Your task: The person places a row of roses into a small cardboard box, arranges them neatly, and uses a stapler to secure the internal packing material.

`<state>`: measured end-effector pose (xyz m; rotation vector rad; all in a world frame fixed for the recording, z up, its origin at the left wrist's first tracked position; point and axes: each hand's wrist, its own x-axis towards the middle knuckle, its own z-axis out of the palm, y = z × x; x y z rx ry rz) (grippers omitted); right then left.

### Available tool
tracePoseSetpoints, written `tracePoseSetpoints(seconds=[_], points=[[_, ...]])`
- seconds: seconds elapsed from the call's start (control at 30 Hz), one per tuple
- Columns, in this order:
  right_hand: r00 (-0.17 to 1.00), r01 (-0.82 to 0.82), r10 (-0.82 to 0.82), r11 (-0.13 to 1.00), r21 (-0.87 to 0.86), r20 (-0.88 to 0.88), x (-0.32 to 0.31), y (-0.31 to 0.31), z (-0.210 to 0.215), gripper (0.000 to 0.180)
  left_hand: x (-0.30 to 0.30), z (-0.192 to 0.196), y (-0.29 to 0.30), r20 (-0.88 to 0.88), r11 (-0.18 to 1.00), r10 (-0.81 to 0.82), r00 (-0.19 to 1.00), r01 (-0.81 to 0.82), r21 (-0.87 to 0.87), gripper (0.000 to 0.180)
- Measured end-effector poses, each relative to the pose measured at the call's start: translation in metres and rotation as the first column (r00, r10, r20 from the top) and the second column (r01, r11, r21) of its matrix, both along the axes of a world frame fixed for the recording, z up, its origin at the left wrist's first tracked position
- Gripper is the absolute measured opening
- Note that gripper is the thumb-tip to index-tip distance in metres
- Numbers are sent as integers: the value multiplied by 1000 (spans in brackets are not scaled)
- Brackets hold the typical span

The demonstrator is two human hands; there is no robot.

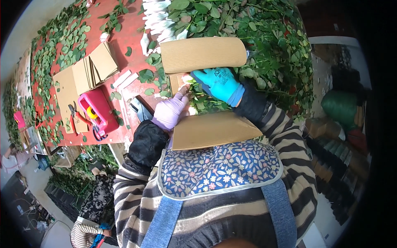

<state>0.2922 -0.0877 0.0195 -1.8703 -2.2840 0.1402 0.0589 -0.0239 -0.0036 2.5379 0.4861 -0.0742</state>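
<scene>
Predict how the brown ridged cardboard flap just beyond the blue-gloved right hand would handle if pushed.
The brown ridged cardboard flap would probably flex, since it visibly curves. It's likely light for its size, looking like thin sheet. Being finely ridged, it may give the right hand some grip.

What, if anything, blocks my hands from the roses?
Nothing visible: your gloved left hand and right hand are both right at the roses. The cardboard flanks them on the far and near sides, open between.

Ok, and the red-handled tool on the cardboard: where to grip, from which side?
Probably the handles of the red-handled tool, from the near table edge: they splay that way, metal tip pointing away, and the pink dispenser crowds its right.
</scene>
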Motion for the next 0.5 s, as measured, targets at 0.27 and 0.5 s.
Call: tracePoseSetpoints(seconds=[0.27,0.5], points=[[994,51,-55,998,46,95,7,-18,1,42,-1,3,1,-26,998,18,999,-20,-60,43],[938,78,-77,997,-10,-337,-9,3,-8,40,-6,-7,-3,-67,1000,22,998,-22,-8,43]])
